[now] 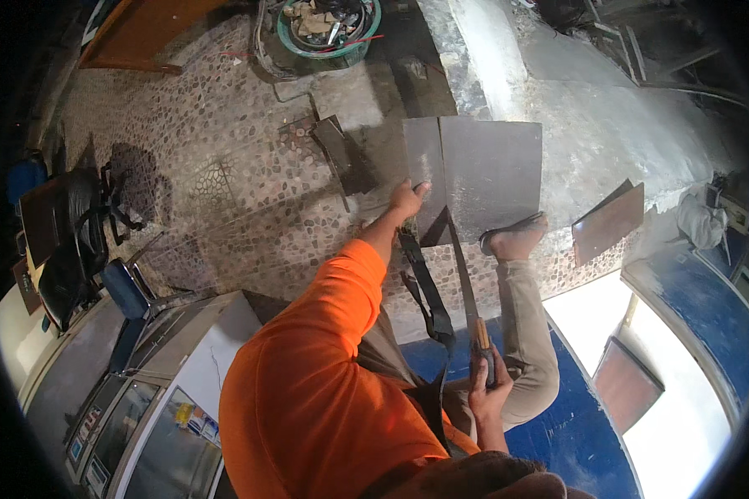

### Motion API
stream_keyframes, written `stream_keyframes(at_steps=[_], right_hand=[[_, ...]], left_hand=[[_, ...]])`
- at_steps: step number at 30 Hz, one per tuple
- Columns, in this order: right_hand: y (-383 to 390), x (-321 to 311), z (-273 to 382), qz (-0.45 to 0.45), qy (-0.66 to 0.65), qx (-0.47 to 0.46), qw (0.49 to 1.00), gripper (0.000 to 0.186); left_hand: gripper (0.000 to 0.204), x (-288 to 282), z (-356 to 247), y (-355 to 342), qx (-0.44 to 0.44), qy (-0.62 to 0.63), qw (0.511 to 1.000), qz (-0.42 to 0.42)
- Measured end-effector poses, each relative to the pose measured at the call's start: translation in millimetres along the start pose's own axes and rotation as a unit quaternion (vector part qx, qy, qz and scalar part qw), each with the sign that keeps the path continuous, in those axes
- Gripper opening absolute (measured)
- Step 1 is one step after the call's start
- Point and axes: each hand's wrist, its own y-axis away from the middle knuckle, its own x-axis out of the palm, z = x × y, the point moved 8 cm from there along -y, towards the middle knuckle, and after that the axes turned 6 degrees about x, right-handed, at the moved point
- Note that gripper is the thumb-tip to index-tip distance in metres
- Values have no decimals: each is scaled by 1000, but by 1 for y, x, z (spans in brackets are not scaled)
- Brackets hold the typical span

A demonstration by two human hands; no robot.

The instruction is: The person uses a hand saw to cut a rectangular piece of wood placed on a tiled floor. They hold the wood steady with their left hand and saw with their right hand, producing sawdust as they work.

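A dark grey flat board lies in front of me, a narrow straight gap running from its far edge toward me. My left hand grips its left edge, thumb on top; some of the fingers are hidden. In my right hand, closed round the wooden handle, is a handsaw. Its long blade points away from me, and the tip meets the board at the near end of the gap. My foot, in a sandal, presses on the board's near right corner.
Dark offcuts lie on the pebble-patterned floor to the left. Another brown board piece leans at the right. Farther off stands a green basin full of odds and ends. A black strap hangs between my arms. A glass-fronted cabinet is at lower left.
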Motion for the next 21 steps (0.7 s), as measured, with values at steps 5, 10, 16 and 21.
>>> stream_keyframes(at_steps=[5,10,16,21], right_hand=[[-137,76,-2,0,46,-125,991,43],[-115,52,15,-34,129,-154,979,42],[3,-11,13,17,19,17,1000,45],[-151,87,13,8,32,-66,997,41]], left_hand=[[89,5,-9,0,8,-10,1000,2],[90,18,-22,6,22,33,998,45],[91,2,6,-2,14,31,999,-5],[89,4,-7,-6,33,1,999,-16]])
